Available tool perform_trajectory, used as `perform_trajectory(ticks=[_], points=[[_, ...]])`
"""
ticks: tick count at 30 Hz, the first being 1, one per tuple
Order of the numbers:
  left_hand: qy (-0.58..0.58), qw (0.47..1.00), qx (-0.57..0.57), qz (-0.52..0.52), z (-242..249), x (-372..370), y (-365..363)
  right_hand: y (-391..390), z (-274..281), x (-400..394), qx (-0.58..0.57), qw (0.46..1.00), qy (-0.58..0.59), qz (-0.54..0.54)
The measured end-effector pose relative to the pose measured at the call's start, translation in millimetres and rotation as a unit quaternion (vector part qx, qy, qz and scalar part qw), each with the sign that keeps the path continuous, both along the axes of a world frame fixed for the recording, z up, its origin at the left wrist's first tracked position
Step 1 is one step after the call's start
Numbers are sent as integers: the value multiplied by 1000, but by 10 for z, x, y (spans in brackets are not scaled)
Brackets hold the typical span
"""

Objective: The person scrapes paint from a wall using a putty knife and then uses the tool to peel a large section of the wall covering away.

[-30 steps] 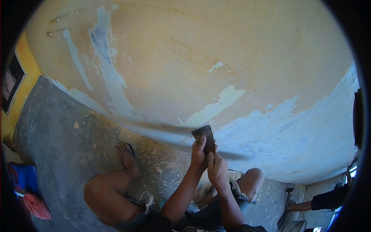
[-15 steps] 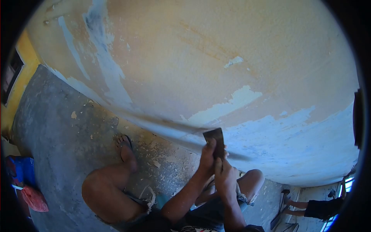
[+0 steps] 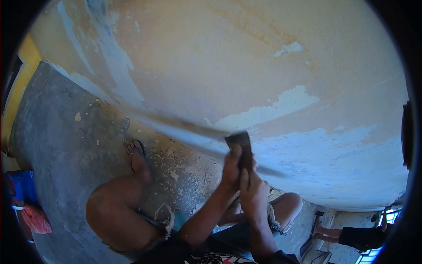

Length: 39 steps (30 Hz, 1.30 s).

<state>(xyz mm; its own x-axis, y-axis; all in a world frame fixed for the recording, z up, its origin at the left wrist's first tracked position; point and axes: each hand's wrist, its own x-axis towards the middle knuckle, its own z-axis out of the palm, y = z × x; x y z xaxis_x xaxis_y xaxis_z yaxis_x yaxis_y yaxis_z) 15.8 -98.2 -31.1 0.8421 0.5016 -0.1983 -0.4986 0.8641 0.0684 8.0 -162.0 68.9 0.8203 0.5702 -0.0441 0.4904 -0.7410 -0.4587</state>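
Both of my hands are closed on a dark, flat scraper (image 3: 244, 157) with a broad, straight end, which lies against the lower wall (image 3: 189, 66). My left hand (image 3: 231, 169) wraps it near the middle, thumb along its face. Lower down, my right hand (image 3: 254, 190) grips its handle end, most of which the fingers hide. Around the blade, the beige coat has come off in places. A pale bare patch (image 3: 272, 110) lies above it, and a larger bluish-white area (image 3: 321, 152) stretches to the right.
Flakes of paint (image 3: 193, 178) litter the grey concrete floor (image 3: 66, 132) beside my sandalled foot (image 3: 136, 154). A blue object (image 3: 24, 187) and a pinkish-red bag (image 3: 37, 219) stand at far left. Another person (image 3: 358, 237) in dark clothing is at far right, near a bright window.
My view has shifted, so the wall's upper patches sit higher and further right. Both hands and the scraper appear slightly higher and further left, with the same grip.
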Motion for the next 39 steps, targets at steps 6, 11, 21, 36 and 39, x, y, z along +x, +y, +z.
perform_trajectory(ticks=[6,11,21,36,39], points=[[-15,1000,1,-15,-89,22,94,16,-97,16,-6,999,-44,-1],[24,999,-28,-22,49,60,-142,-56,-129,43,21,1000,-23,3],[5,1000,-19,-21,-14,87,-108,1,-126,55,-7,1000,-14,-11],[9,1000,-5,-21,84,-137,194,122,-120,-71,2,1000,4,2],[20,1000,16,2,128,-114,214,220,-54,-69,1,1000,-15,22]])
